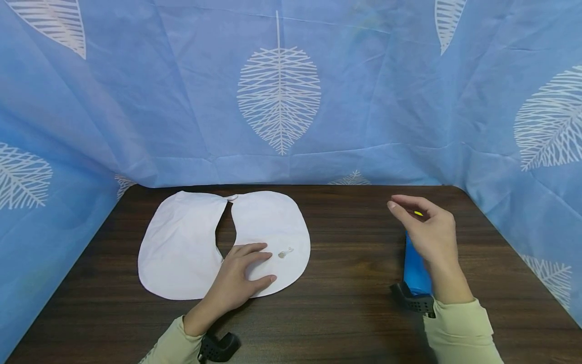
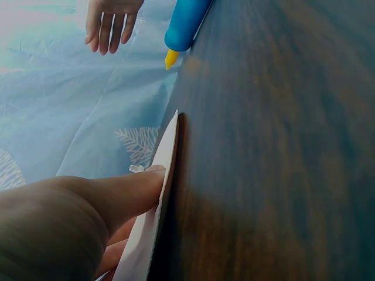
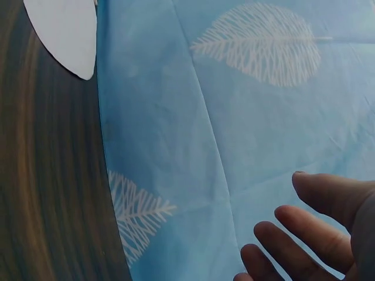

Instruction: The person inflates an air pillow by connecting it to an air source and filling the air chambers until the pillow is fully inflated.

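A flat white collar-like cloth [image 1: 177, 253] with two rounded lobes and a gap in the middle lies on the dark wooden table. My left hand [image 1: 236, 275] rests on its right lobe, fingers spread. Beside those fingertips, a small clear piece [image 1: 284, 254] sits on the cloth; its kind is too small to tell. My right hand [image 1: 434, 232] hovers over a blue bottle [image 1: 416, 268] with a yellow tip [image 2: 171, 60], partly hiding it. In the right wrist view the right hand's fingers [image 3: 293, 249] are loosely bent, with nothing between them.
A blue curtain [image 1: 364, 101] with white leaf prints hangs behind the table and along both sides. Between the cloth and the bottle lies bare wooden tabletop [image 1: 350, 263]. Each wrist wears a black camera mount [image 1: 220, 348].
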Available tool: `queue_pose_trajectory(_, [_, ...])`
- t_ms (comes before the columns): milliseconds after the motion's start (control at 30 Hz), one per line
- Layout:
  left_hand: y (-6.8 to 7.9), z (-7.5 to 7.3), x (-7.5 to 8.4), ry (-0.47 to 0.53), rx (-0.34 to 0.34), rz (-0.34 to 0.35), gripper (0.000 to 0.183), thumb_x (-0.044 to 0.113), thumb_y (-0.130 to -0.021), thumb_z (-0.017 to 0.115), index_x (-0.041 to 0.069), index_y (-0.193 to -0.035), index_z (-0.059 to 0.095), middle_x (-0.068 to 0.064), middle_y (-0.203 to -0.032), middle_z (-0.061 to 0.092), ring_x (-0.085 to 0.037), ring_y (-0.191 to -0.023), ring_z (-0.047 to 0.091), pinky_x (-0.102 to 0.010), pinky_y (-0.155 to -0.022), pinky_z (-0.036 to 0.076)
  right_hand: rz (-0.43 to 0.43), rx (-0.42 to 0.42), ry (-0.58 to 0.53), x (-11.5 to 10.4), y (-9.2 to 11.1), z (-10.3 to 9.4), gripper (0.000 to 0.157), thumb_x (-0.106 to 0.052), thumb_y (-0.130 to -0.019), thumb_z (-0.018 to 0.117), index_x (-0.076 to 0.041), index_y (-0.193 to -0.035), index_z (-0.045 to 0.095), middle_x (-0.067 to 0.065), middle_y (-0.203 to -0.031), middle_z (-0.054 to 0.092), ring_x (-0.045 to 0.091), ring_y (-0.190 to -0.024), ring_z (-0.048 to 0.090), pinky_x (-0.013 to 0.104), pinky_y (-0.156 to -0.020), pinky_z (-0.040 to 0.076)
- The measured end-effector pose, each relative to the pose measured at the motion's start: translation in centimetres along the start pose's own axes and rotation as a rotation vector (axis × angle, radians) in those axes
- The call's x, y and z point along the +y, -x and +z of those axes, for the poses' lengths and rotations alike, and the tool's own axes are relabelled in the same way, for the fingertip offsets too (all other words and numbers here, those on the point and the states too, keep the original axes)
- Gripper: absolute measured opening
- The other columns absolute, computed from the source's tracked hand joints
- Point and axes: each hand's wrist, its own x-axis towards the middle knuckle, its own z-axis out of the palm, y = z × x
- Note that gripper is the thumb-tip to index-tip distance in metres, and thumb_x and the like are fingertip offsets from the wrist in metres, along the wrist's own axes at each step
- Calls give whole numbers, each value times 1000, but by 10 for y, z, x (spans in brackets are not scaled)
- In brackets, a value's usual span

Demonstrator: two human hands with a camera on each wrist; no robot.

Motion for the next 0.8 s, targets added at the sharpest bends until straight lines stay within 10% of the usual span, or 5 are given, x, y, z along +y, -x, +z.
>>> queue_pose_trajectory(333, [0, -1, 0, -3, -2, 5, 41, 20, -84, 93, 11, -122, 81, -6, -143, 71, -32, -133, 60, -61, -111, 48, 96, 66, 140, 12, -5, -18, 54, -59, -97, 73, -26, -140, 74, 6, -153, 64, -4, -112, 66, 15, -83, 47])
queue_pose_trajectory(433, [0, -1, 0, -2, -4, -5, 42, 20, -83, 93, 11, -122, 81, -5, -144, 71, -32, -134, 60, -61, -112, 47, 128, 93, 152, 16, -8, -22, 55, -60, -96, 74, -27, -141, 73, 6, -154, 65, 14, -127, 71, 15, -83, 46])
queue_pose_trajectory(633, [0, -1, 2, 4, -6, -17, 42, 20, -83, 93, 11, -122, 81, -5, -143, 71, -32, -134, 60, -61, -112, 47, 157, 118, 169, 21, -11, -27, 60, -61, -95, 74, -26, -144, 70, 7, -149, 68, -11, -101, 60, 17, -82, 46])
queue_pose_trajectory(800, [0, -1, 2, 5, -8, -17, 42, 20, -84, 93, 11, -123, 81, -5, -144, 70, -31, -133, 59, -61, -112, 47, 175, 113, 213, 24, -11, -28, 65, -62, -97, 71, -24, -149, 66, 10, -152, 65, 1, -109, 60, 25, -84, 46])
